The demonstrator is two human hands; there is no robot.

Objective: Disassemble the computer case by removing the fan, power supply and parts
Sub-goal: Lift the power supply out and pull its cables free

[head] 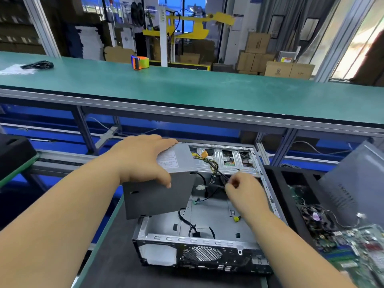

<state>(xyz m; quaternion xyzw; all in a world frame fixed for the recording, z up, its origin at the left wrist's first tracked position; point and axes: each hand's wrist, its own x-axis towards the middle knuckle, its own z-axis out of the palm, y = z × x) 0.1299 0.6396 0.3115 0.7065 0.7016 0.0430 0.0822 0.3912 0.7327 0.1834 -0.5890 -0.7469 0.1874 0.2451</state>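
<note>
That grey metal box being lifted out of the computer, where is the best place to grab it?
Across the top, from above, as the left hand does now: fingers over the far edge, thumb on the near face of the power supply. Its flat, boxy sides suit a wide clamp. Avoid the right end, where cables run out toward the case; the right hand is handling those.

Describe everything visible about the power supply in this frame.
The power supply is a grey sheet-metal box with a white printed label on its top face and small slots in its darker side. It is lifted and tilted above the open computer case, gripped by the left hand. Its cable bundle trails into the case, where the right hand pinches a cable.
</note>
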